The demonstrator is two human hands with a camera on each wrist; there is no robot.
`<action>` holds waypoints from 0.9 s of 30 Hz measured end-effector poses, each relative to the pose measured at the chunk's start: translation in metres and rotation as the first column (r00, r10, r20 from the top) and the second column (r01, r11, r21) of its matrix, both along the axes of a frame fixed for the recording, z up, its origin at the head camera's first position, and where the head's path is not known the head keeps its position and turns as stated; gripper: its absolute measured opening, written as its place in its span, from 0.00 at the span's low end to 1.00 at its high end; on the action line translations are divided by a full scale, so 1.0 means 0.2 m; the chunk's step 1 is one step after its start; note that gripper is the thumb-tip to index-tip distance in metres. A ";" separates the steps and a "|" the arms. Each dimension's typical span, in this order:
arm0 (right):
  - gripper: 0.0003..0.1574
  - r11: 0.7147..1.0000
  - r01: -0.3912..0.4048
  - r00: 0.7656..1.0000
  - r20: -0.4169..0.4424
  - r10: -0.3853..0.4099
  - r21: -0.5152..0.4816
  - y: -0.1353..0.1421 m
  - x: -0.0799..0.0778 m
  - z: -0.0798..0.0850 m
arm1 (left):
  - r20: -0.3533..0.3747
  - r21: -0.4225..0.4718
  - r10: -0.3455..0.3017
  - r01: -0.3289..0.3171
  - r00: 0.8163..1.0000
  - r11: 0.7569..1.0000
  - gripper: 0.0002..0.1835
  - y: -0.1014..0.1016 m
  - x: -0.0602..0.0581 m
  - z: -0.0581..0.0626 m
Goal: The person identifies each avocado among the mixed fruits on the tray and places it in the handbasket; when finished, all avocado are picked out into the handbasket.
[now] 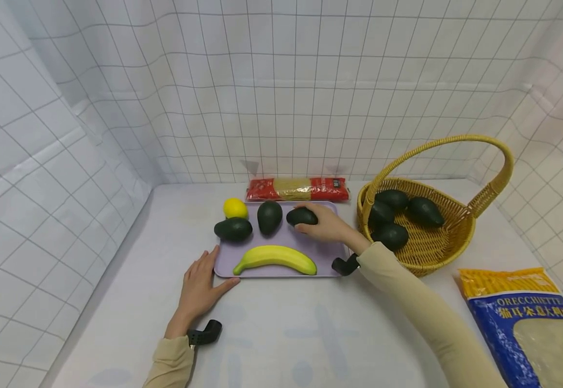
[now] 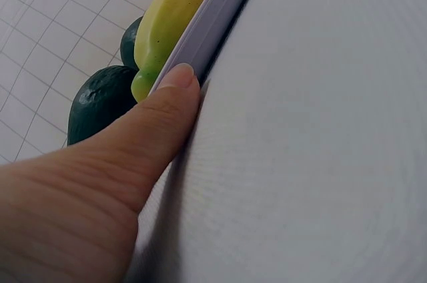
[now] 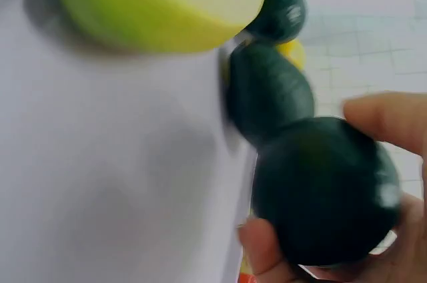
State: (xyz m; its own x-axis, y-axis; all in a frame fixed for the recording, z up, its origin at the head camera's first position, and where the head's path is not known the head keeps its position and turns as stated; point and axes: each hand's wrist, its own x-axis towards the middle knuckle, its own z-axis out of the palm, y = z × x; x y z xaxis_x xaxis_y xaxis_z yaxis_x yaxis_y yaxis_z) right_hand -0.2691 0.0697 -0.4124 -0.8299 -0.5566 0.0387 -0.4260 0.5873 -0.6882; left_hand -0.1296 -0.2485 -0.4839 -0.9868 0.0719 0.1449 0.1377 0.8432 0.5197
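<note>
- Right hand [image 1: 327,223], and here's the grip: fingers and thumb curled round a dark green avocado [image 1: 302,216], thumb on one side, fingertips on the other!
- That avocado sits at the far right part of the lilac tray [image 1: 327,250]; whether it touches the tray's floor, I can't tell.
- Over to the left hand [image 1: 201,288], fingers straight and thumb spread wide, the thumb tip resting on the tray's near rim (the left wrist view gives us a lovely close look at that nail).
- Next to the held fruit, a second avocado [image 1: 269,217] on the tray, apart from it in the head view.
- Further left, a third avocado [image 1: 233,229] lies sideways across the tray's left edge, a yellow lemon [image 1: 235,208] just behind it at the far corner.
- Along the near side, a banana [image 1: 276,256], its stem end towards the left thumb!
- Right behind the tray, a red-ended pasta packet [image 1: 296,189] lies lengthwise.
- Out to the right, a wicker basket [image 1: 461,226] with a tall arched handle, four avocados [image 1: 424,211] inside.
- Nearer on that side, a blue and yellow orecchiette bag [image 1: 529,328] on the white table [image 1: 262,328].
- And all round, a pale checked curtain [image 1: 281,97].
</note>
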 end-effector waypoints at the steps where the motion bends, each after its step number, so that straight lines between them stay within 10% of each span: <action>1: 0.35 1.000 0.014 1.000 0.006 -0.014 -0.027 0.00 0.01 0.01 | 0.001 -0.001 0.000 0.000 1.000 1.000 0.52 0.00 0.00 0.00; 27: 0.33 0.902 -0.030 0.986 -0.163 -0.045 -0.431 0.04 0.20 0.09 | 0.005 0.000 -0.003 0.003 1.000 1.000 0.52 0.00 -0.01 0.00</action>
